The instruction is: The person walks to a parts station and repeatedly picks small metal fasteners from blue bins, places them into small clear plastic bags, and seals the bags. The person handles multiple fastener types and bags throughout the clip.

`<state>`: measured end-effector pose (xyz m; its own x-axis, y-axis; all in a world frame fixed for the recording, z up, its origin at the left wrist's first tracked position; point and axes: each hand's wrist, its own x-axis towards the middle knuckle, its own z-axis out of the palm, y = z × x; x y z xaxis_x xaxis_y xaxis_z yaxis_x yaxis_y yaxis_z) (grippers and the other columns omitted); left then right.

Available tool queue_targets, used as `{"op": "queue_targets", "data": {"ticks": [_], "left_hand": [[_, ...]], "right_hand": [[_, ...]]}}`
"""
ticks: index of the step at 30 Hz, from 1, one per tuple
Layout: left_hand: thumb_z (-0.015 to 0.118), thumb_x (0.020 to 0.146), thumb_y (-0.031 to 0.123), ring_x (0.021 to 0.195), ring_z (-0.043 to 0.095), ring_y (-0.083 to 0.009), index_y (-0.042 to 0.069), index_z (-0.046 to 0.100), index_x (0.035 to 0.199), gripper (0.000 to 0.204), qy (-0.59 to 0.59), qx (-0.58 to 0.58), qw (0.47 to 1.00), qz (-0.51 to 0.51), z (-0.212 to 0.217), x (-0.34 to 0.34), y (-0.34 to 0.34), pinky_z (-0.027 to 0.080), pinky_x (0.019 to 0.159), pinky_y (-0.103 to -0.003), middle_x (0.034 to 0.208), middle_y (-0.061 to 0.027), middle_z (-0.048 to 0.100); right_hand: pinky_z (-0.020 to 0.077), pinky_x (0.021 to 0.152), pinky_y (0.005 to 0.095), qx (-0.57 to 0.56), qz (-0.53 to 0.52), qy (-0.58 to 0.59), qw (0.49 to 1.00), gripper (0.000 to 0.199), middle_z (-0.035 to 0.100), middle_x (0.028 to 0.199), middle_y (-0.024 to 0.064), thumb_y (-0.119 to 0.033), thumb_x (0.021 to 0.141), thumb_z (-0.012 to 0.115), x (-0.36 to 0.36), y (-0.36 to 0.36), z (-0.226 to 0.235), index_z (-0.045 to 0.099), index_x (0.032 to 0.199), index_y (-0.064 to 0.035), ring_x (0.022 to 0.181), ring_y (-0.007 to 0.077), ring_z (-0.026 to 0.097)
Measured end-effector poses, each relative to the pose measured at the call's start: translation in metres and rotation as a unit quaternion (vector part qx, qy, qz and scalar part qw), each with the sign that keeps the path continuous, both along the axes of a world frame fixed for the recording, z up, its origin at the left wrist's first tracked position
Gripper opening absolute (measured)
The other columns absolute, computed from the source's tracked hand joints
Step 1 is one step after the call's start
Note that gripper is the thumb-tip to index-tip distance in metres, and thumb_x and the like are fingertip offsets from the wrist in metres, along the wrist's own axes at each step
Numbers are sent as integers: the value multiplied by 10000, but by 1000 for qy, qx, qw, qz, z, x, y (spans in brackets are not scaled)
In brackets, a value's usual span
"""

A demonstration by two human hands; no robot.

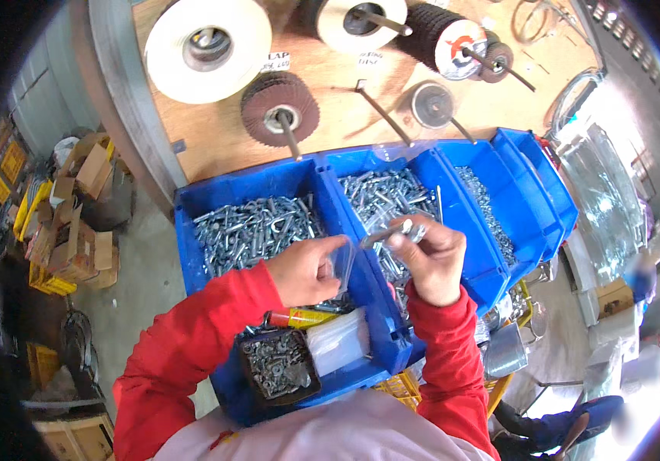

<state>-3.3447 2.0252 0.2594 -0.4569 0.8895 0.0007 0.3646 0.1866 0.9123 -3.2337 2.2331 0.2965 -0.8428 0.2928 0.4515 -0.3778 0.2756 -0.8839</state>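
My left hand is closed on the edge of a small clear plastic bag, held over the divide between two blue bins. Right of it, my right hand pinches a few silver bolts between thumb and fingers, close to the bag. Below my hands, loose bolts fill the left bin, and more bolts lie in the middle one. In front of my left forearm sit a dark tray of small metal hardware, a stack of clear bags and a yellow tube.
Further blue bins run off to the right, one with small fasteners. Behind them, a wooden board carries abrasive discs on protruding rods. Cardboard boxes stand at left. Another person's dark sleeve shows lower right.
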Motion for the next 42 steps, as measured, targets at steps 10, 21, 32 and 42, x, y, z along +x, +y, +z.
{"op": "queue_targets", "data": {"ticks": [10,21,32,42], "left_hand": [[626,773,17,571,477,-75,-22,505,1396,635,-16,1,1000,19,15,6,-2,400,526,-287,663,-3,510],[648,744,44,552,519,-90,-45,487,1430,710,20,-6,1000,14,11,2,-8,445,527,-296,671,-10,558],[625,774,-34,550,471,-37,-127,387,1466,739,-15,-49,998,36,12,-2,-8,388,515,-233,626,27,522],[636,778,-32,545,470,-40,-105,405,1463,726,-30,-58,997,39,13,-5,-3,383,516,-235,623,22,519]], "right_hand": [[510,658,250,78,20,-18,997,295,704,963,93,-17,802,824,-3,-30,3,740,1085,-12,839,127,644],[559,827,366,197,41,58,978,321,736,1017,143,-123,811,846,-11,-19,-1,722,1080,0,941,255,705],[545,878,476,405,-456,-349,711,479,715,1088,216,-479,900,670,59,363,-89,731,1097,-46,1003,417,685],[482,1012,577,342,-311,-583,668,600,510,1446,255,-543,865,656,81,366,-165,625,1341,-179,1283,437,537]]}}
